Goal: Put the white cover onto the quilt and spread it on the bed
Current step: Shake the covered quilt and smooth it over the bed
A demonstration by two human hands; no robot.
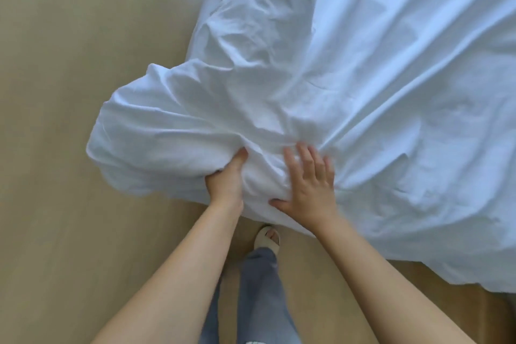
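Our arms (173,274) reach out. Our left hand (226,180) grips a bunched fold of the white cover (307,78). Our right hand (311,186) lies flat on it, fingers spread wide. Soft and wrinkly, the cover runs long, up to the right. Its puffy end hangs over smooth tan floor (69,92), with open room on the left.

Upper right: cover (307,78), its bunched corner overhanging the floor (69,92) to the left. At the corner's near edge: left hand (226,181); right hand (310,184) just beside it to the right, on top of cover. Below: sandalled foot (268,239) on floor, between the forearms
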